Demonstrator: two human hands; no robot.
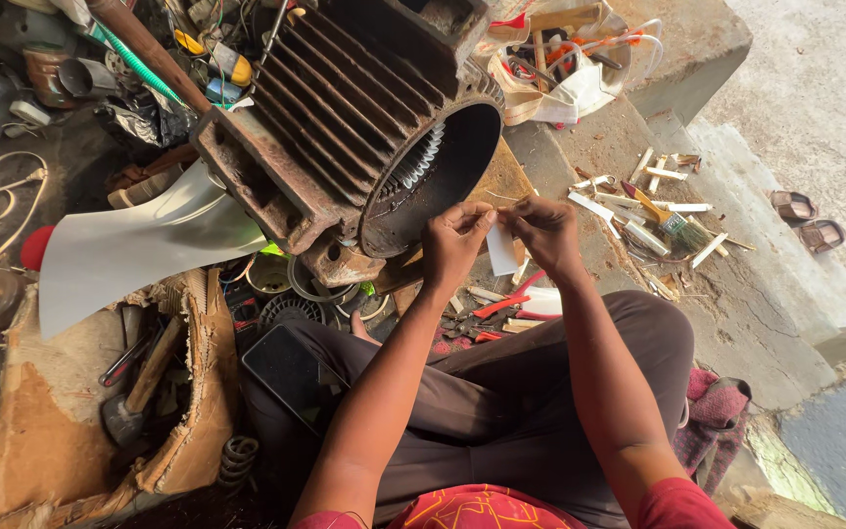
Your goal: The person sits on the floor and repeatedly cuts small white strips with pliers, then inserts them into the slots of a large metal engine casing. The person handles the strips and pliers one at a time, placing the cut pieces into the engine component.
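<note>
The left hand point(454, 238) and right hand point(543, 227) both pinch a white paper strip point(501, 250) just before the open bore of the rusty motor stator point(364, 147); I judge it wants folding squarely, edges matched; rightward, a dusty concrete floor point(736, 294) strewn with offcuts, outdoors.

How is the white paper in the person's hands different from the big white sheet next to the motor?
The small paper strip is pinched between both hands, left hand and right hand; the big white sheet lies loose, untouched. The strip is far smaller and narrow; the sheet is wide and curved. Both are plain white and thin.
</note>
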